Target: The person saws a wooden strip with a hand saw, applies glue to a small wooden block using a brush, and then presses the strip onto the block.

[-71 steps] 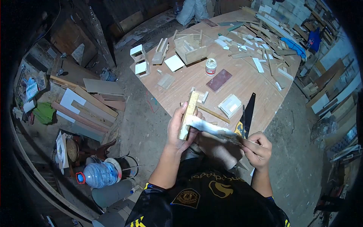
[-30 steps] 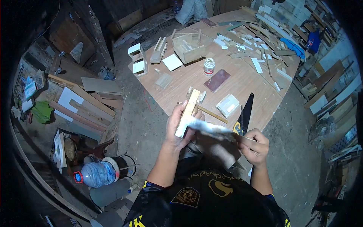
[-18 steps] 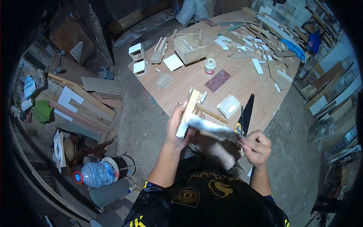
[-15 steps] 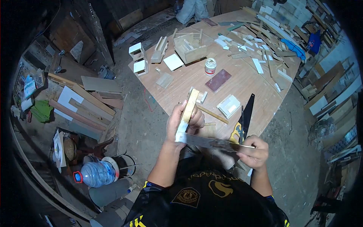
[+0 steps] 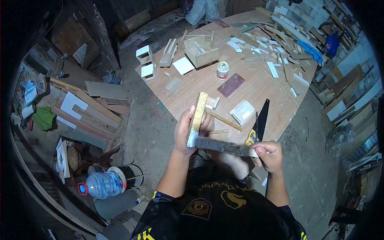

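Note:
My left hand is closed around a small pale wooden block, held tilted upright in front of my body, its lower end whitish. In my right hand I grip one end of a long, flat, dark strip with a worn, rough face, which looks like a sanding stick. Its far end meets the whitish lower end of the block. Just beyond my hands lie a thin wooden stick and a handsaw with a yellow handle.
On the table stand a white jar, a maroon rectangular piece, stacked white pieces and a wooden box. Many offcuts cover its far right. A water bottle lies at lower left.
The strip has turned, so its dark rough face now shows more. My right hand has shifted slightly up, and the wooden block has moved slightly left.

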### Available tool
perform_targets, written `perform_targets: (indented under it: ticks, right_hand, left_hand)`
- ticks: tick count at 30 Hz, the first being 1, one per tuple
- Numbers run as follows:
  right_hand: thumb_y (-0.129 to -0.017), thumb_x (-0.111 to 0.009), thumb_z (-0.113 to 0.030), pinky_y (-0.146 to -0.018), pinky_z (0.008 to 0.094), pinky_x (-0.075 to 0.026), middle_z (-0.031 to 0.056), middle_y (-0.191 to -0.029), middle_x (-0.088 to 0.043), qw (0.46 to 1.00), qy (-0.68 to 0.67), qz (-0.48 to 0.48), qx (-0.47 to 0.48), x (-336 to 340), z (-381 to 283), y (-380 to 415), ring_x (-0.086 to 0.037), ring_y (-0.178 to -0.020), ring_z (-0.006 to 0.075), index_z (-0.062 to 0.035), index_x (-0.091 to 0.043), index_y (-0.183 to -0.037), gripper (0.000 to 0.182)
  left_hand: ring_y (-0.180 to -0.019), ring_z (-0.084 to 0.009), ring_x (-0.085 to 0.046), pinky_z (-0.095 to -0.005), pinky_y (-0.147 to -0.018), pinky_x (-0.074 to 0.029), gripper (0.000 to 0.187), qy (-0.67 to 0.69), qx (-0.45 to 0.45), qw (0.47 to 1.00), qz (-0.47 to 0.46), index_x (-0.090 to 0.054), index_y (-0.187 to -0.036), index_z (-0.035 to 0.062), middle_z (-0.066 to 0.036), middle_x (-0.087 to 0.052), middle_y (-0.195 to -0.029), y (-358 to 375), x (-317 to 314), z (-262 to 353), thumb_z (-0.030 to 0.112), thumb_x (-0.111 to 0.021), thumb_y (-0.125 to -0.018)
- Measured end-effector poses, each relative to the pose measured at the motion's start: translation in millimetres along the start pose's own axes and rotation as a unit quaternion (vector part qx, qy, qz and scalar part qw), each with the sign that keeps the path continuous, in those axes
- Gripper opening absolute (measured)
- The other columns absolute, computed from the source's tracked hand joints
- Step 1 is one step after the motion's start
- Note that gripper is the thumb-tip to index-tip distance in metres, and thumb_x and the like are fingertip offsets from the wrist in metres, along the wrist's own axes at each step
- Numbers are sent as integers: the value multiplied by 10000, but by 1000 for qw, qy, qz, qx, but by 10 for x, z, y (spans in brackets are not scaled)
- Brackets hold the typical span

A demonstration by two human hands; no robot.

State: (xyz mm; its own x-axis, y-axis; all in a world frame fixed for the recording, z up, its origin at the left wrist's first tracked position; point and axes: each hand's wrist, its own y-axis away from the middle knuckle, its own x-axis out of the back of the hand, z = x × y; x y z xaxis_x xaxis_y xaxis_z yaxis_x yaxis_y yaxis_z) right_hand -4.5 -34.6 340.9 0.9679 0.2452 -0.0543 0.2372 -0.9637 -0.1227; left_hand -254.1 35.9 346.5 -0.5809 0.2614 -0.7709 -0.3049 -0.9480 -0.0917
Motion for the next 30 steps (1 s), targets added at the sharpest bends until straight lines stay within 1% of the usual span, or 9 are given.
perform_targets:
  ticks: [8,10,14,16,18,26,28,29,30]
  right_hand:
    - [-951,-554,-174,-420,214,-370,56,-569,-577,998,20,51,-23,-135,39,-89,-477,-432,69,96,-660,-900,295]
    - [-937,-571,-117,-431,208,-373,57,-659,-619,994,-62,92,-19,-125,90,-80,-473,-464,59,84,-678,-949,229]
    - [-942,-562,-114,-431,206,-365,52,-669,-619,998,42,-19,38,-89,61,-59,-468,-463,57,80,-680,-957,227]
    - [-943,-557,-105,-432,200,-361,47,-650,-609,1000,23,0,16,-72,120,-89,-472,-462,57,77,-682,-959,220]
    - [-941,-559,-97,-436,196,-364,40,-623,-599,994,10,109,9,-66,126,-126,-478,-461,55,72,-685,-959,211]
    - [-924,-576,-136,-394,221,-352,44,-549,-572,996,77,13,42,-66,63,-121,-461,-395,65,82,-674,-876,243]
    - [-927,-576,-141,-393,222,-352,43,-552,-573,996,57,57,35,-77,58,-156,-467,-407,61,80,-675,-880,246]
    - [-931,-573,-127,-409,208,-347,37,-602,-589,996,28,81,21,-41,86,-150,-454,-430,50,72,-682,-911,228]
    - [-935,-571,-114,-425,193,-342,30,-652,-606,995,-2,104,8,-5,100,-145,-442,-453,39,63,-690,-942,214]
  left_hand:
    - [-523,-153,-271,-323,-548,-269,421,14,12,1000,21,-399,-684,90,-7,-307,-552,21,-88,-11,382,-328,-980]
    - [-529,-162,-267,-328,-556,-273,411,-17,31,937,346,-394,-680,87,-12,-310,-561,-27,-423,55,368,-342,-975]
    - [-543,-174,-308,-320,-574,-291,419,18,7,1000,-13,-421,-684,77,-21,-331,-558,35,76,15,364,-328,-975]
    - [-544,-170,-299,-320,-572,-284,431,31,10,999,-16,-410,-670,81,-17,-322,-552,58,33,-12,368,-315,-977]
    - [-540,-162,-260,-325,-562,-263,435,-35,50,987,150,-374,-647,91,-7,-294,-547,89,-49,-24,367,-312,-977]
    - [-508,-128,-325,-291,-512,-283,375,56,3,997,-50,-493,-755,73,10,-370,-576,15,-38,-37,341,-371,-986]
    - [-511,-133,-340,-283,-526,-305,406,6,60,958,279,-453,-696,90,8,-368,-568,54,-364,51,353,-348,-987]
    - [-508,-134,-351,-273,-533,-320,439,37,46,994,87,-423,-652,99,8,-373,-567,61,-18,-56,373,-340,-984]
    - [-508,-134,-351,-273,-533,-320,439,37,46,995,87,-423,-652,99,8,-373,-567,58,20,-53,373,-340,-984]
